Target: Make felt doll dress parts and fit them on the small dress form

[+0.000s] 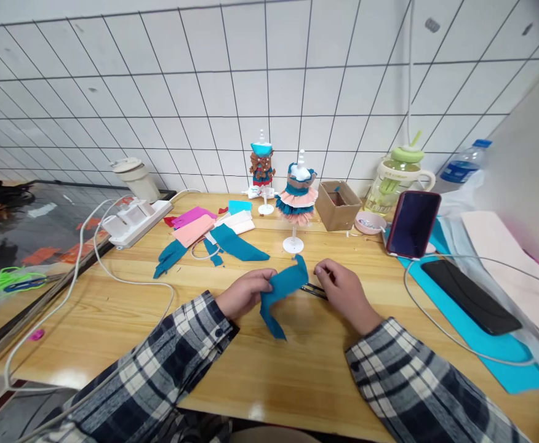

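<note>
My left hand (247, 291) pinches a teal strip of crepe paper (284, 289) between thumb and fingers; one end of the strip hangs down and the other curls up toward the right. Just to the right, my right hand (343, 289) has its fingers curled together, and what they hold, if anything, is hidden. A slim dark tool (314, 290), perhaps tweezers or scissors, shows between the strip and that hand. Behind the strip stands a small white dress-form stand (293, 245) wearing a ruffled teal and pink paper dress (296, 200).
A second dressed form (262, 166) stands at the back, beside a cardboard box (338, 206) and a small pink dish (370, 223). Paper pieces (239, 242) lie at left centre. A propped phone (412, 223), a black phone (471, 296), cables and a power strip (143, 223) flank the work area.
</note>
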